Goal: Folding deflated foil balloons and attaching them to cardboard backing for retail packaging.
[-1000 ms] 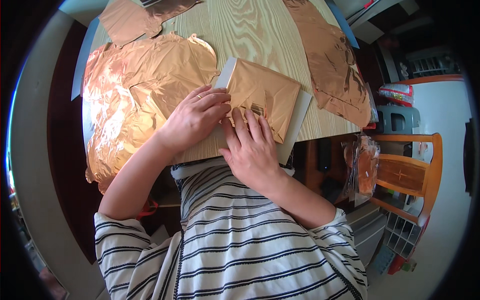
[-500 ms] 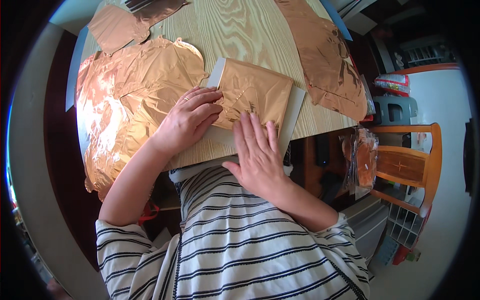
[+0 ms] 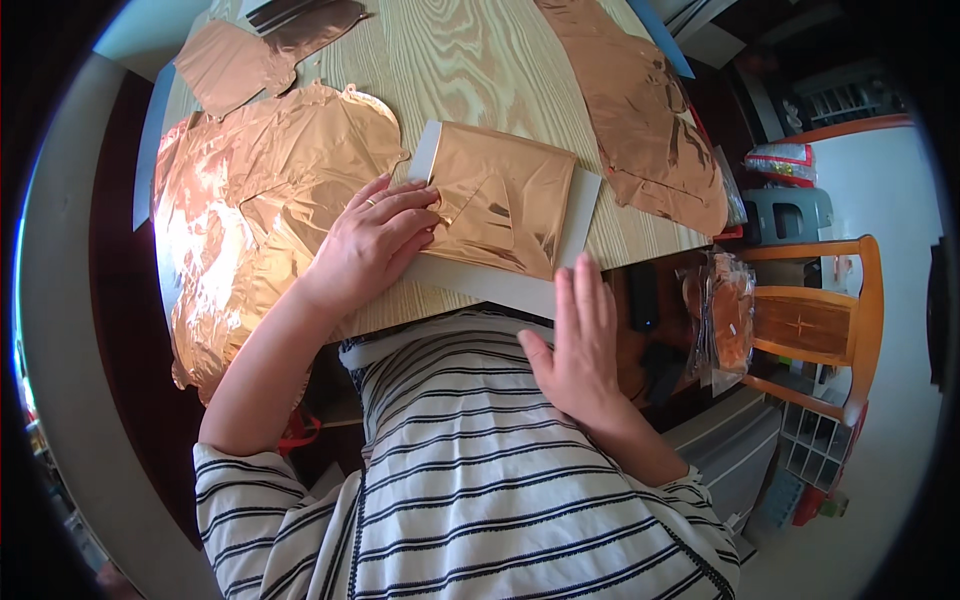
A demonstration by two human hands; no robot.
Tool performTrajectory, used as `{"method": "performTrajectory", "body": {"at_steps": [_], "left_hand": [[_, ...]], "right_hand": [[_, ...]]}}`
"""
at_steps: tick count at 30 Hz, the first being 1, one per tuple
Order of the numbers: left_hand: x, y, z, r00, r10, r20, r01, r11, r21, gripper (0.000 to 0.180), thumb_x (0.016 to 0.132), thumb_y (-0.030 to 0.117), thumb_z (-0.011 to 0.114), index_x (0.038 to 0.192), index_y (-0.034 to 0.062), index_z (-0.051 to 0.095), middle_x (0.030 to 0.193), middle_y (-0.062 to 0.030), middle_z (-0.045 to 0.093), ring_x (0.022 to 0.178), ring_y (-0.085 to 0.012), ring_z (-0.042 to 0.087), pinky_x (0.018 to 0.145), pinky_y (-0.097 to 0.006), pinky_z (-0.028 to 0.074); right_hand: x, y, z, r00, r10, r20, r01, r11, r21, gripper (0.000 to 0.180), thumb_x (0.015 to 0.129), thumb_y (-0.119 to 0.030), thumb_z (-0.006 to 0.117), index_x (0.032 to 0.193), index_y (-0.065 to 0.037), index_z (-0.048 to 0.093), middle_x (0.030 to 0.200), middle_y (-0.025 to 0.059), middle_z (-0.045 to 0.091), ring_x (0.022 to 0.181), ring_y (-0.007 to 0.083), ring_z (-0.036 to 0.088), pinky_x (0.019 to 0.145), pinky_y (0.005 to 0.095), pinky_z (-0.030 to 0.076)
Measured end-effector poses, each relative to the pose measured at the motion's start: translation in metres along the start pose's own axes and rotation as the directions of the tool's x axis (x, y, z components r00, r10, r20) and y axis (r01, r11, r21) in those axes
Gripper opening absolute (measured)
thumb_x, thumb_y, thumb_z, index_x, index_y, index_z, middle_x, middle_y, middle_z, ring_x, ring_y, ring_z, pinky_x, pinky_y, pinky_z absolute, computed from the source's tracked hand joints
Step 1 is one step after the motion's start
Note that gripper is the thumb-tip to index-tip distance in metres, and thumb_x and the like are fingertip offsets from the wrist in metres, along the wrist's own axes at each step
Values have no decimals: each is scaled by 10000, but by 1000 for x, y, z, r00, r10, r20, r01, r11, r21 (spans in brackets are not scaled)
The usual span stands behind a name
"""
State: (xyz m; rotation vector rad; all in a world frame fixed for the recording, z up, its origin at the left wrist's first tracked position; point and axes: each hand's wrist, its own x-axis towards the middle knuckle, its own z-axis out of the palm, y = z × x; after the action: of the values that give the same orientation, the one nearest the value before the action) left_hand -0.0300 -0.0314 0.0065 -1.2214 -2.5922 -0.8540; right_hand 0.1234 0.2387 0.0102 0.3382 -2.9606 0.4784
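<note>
A copper-coloured foil balloon (image 3: 505, 195), folded into a flat, creased rectangle, lies on a pale grey sheet (image 3: 480, 275) that sticks out along its left, near and right sides. My left hand (image 3: 378, 228) rests over the left edge of the folded foil, fingers laid on it and fingertips slightly bent. My right hand (image 3: 580, 335) is off the foil, by the near right corner of the sheet, with its fingers straight and the thumb apart; nothing is in it. Left of my left forearm spreads a large, wrinkled, flat foil balloon (image 3: 270, 190).
More flat copper foil lies on the wooden table (image 3: 440, 60): one foil piece (image 3: 650, 110) at right, another (image 3: 225, 65) at far left. Beyond the table's right side stand a wooden chair (image 3: 810, 320) with clear-bagged foil (image 3: 728, 315) beside it, and a grey stool (image 3: 790, 218).
My right hand has lifted off the foil's near edge and moved right, toward me. The folded foil and sheet have shifted slightly in the view. My left hand stays in place.
</note>
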Motion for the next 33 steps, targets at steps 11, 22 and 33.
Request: {"method": "performTrajectory", "body": {"at_steps": [11,22,33], "left_hand": [[-15,45,4,999,27,-33,-24,995,96,221,859,139,742,1057,60,686,1191,-123,691,1158,-291,657,1036,-494,487],[-28,77,16,999,42,-7,-41,998,44,439,762,219,819,1146,70,668,1172,-125,635,1211,-367,608,1068,-534,461],[-23,82,14,999,-3,32,-1,995,104,585,741,424,853,1165,73,657,1160,-135,612,1223,-381,608,1062,-576,445]], "right_hand": [[3,35,1,710,299,637,-483,-451,751,367,987,-305,686,1214,-43,566,1017,60,688,829,142,678,706,285,561],[14,76,-7,792,380,477,-272,-481,834,291,1018,-289,609,1152,-33,649,992,88,730,836,166,711,695,312,587],[0,5,15,819,320,477,-394,-292,871,319,1093,-259,497,1173,39,576,1041,170,716,846,247,743,728,334,625]]}}
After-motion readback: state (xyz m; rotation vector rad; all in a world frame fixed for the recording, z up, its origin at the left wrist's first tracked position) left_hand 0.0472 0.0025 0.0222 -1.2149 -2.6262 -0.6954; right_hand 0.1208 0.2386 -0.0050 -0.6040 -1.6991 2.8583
